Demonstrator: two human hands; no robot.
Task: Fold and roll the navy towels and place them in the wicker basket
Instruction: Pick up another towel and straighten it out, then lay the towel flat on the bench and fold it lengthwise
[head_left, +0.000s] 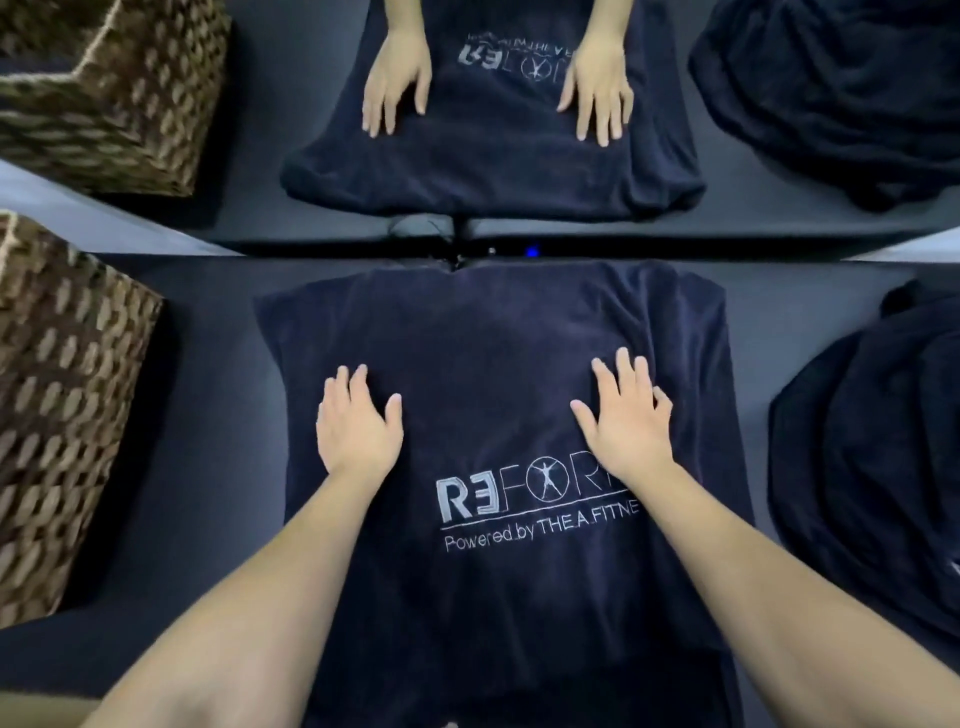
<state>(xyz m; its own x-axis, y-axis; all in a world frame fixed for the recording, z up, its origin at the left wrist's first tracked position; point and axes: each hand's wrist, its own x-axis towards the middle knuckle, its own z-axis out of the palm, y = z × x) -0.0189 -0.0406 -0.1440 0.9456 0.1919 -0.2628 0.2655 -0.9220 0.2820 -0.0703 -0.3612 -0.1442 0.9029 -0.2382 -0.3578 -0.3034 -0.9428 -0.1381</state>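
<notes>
Dark and matte, the bench (218, 415) fills most of the view, and a mirror (519, 171) stands along its far edge and repeats the whole scene upside down. On the middle of the bench lies the navy towel (493, 332), spread flat with its long side running away from the person. It carries a pale printed logo (535, 506) with the line "Powered by THE A FITNE…" under it — the right forearm covers the end of the words.

At the left edge stands the wicker basket (57, 395), brown and woven, well apart from the spread towel. Its inside is not visible from here. On the right side a heap of more navy towels (872, 441) lies crumpled, near the spread towel but not touching it.

Both forearms are bare and reach forward over the towel. The left hand (358, 423) lies palm down on the left part of the cloth, and the right hand (626, 418) lies palm down on the right part, just above the logo. The fingers (605, 374) of both hands are straight and a little spread — they press on the cloth and do not grip it.
</notes>
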